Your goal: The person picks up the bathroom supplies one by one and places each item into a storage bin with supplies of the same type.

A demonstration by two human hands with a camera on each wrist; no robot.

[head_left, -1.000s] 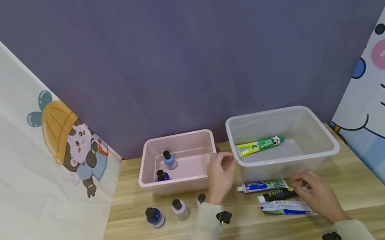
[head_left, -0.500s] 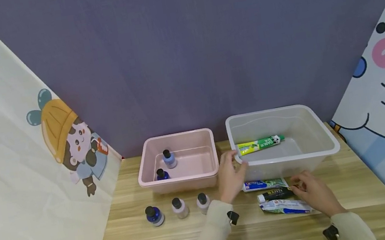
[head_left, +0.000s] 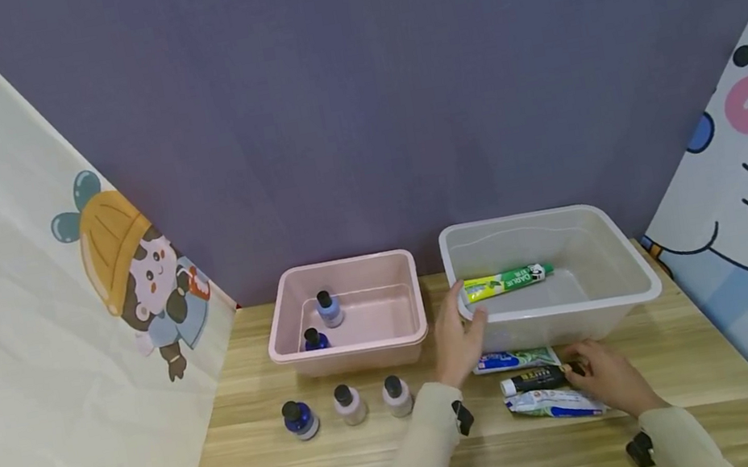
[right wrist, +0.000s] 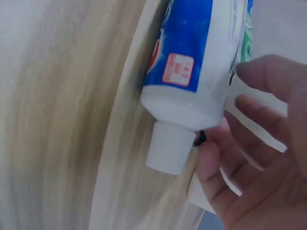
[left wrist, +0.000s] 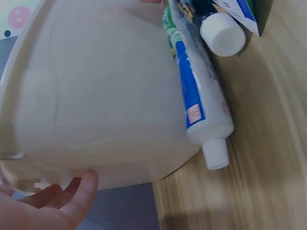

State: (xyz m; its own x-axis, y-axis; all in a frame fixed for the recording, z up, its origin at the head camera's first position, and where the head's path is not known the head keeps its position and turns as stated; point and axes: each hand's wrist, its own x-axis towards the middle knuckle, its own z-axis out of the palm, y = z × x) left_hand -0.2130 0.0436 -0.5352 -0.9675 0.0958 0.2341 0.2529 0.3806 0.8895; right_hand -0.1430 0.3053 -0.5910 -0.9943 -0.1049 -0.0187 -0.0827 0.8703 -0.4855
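Note:
My left hand (head_left: pixel 459 342) holds the front left corner of a white plastic bin (head_left: pixel 562 309), fingers at its left rim and thumb at its front. Inside the bin lies a yellow and green toothpaste tube (head_left: pixel 505 283). On the table in front, my right hand (head_left: pixel 613 375) grips the right end of a black toothpaste tube (head_left: pixel 535 379) with a white cap (left wrist: pixel 223 34). Behind it is a blue and white toothpaste tube (head_left: pixel 515 360); nearer me lies another white and blue toothpaste tube (head_left: pixel 555 404). A tube (right wrist: pixel 184 62) partly hides the right fingertips in the right wrist view.
Left of the white bin stands a pink bin (head_left: pixel 350 360) with a light blue bottle (head_left: pixel 331 312) and a dark blue bottle (head_left: pixel 316 342) inside. In front of it stand a blue bottle (head_left: pixel 301 421) and two pale bottles (head_left: pixel 351 406). A dark panel (head_left: pixel 354 106) rises behind.
My left hand has moved right, away from the pale bottle and onto the white bin's corner. My right hand has come in closer on the black tube's end.

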